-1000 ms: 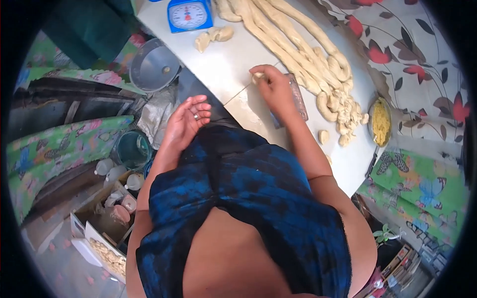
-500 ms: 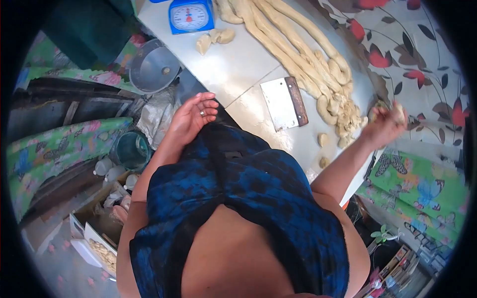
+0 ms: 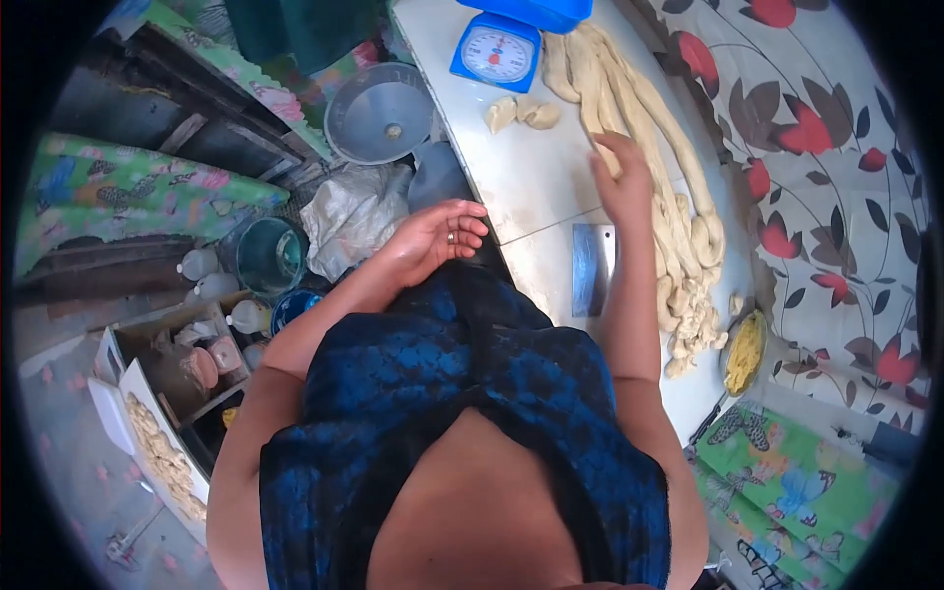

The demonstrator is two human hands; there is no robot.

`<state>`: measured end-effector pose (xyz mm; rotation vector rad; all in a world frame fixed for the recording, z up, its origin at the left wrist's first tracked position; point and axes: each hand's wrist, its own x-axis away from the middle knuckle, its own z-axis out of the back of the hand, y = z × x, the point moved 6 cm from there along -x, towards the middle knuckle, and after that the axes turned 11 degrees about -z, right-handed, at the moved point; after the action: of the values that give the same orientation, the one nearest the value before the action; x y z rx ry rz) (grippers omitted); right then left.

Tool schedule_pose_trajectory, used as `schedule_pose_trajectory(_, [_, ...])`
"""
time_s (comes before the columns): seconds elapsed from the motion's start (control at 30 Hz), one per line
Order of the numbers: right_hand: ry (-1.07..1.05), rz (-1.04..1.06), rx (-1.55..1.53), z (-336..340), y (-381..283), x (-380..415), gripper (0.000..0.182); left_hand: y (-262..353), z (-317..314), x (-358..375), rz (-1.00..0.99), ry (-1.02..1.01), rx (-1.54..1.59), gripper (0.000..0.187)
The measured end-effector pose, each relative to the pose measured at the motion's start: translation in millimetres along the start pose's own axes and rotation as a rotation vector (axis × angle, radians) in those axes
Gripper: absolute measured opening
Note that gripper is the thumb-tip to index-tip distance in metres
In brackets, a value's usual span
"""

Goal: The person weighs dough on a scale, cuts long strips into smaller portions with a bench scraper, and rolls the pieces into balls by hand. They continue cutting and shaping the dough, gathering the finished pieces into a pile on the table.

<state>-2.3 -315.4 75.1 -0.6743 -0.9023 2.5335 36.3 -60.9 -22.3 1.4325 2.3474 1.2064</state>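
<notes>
My right hand reaches over the long dough ropes on the tabletop, thumb and fingers apart, with nothing visible in it. Under its forearm lies a dough scraper, its handle side partly hidden. At the near end of the ropes sits a heap of small dough pieces. My left hand, wearing a ring, hovers by the table's edge with loosely bent fingers and an empty palm. Two dough lumps rest in front of a blue kitchen scale.
At the table's right edge stands a pan of yellow filling. On the left are a grey basin, a white plastic sack, a teal bucket and a wooden box with containers. A patterned curtain hangs along the right.
My right hand has swung left from beyond the heap of pieces to above the ropes, its forearm now across the scraper. My left hand keeps its pose. The view has shifted.
</notes>
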Motion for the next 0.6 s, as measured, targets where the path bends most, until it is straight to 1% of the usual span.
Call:
schedule_pose_trajectory(0.07, [-0.078,0.051,-0.007,-36.7,-12.8,-24.5,0.027,3.0,2.0,3.6,-0.021,0.005,-0.015,0.033])
schedule_pose_trajectory(0.1, [-0.084,0.068,-0.011,-52.7,-16.5,-37.1,0.027,4.7,4.1,5.0,-0.038,0.013,-0.013,0.033])
schedule_pose_trajectory(0.17, [-0.268,0.191,0.038,-90.6,-26.9,-50.1,0.031,4.8,7.7,7.5,-0.040,0.033,0.022,0.032])
schedule_pose_trajectory(0.2, [-0.269,0.201,0.038,-101.1,-34.4,-48.9,0.031,6.9,8.3,8.3,-0.050,0.035,0.023,0.032])
schedule_pose_trajectory(0.27, [-0.174,0.294,0.315,-118.4,-48.0,-42.0,0.033,7.8,10.6,11.0,-0.048,0.067,0.027,0.032])
schedule_pose_trajectory(0.3, [-0.229,0.226,0.284,-124.3,-49.5,-43.1,0.030,8.8,10.9,11.5,-0.059,0.070,0.030,0.032])
schedule_pose_trajectory(0.33, [-0.233,0.238,0.284,-122.9,-53.6,-43.3,0.030,8.2,11.1,12.8,-0.054,0.070,0.039,0.031])
schedule_pose_trajectory(0.4, [-0.343,0.090,0.437,-113.6,-53.0,-43.0,0.030,8.9,13.2,13.0,-0.066,0.073,0.053,0.031])
schedule_pose_trajectory(0.43, [-0.345,0.104,0.439,-105.3,-57.5,-43.0,0.030,7.7,15.1,12.7,-0.062,0.074,0.060,0.031])
schedule_pose_trajectory(0.5, [-0.378,0.202,0.283,-86.3,-66.8,-42.1,0.027,5.7,18.3,11.3,-0.058,0.084,0.079,0.030])
schedule_pose_trajectory(0.53, [-0.381,0.204,0.287,-78.0,-68.5,-45.8,0.027,4.5,19.9,10.7,-0.059,0.083,0.084,0.030])
schedule_pose_trajectory(0.6, [-0.511,0.051,-0.371,-56.9,-77.1,-58.4,0.029,1.3,21.5,8.0,-0.046,0.075,0.106,0.030])
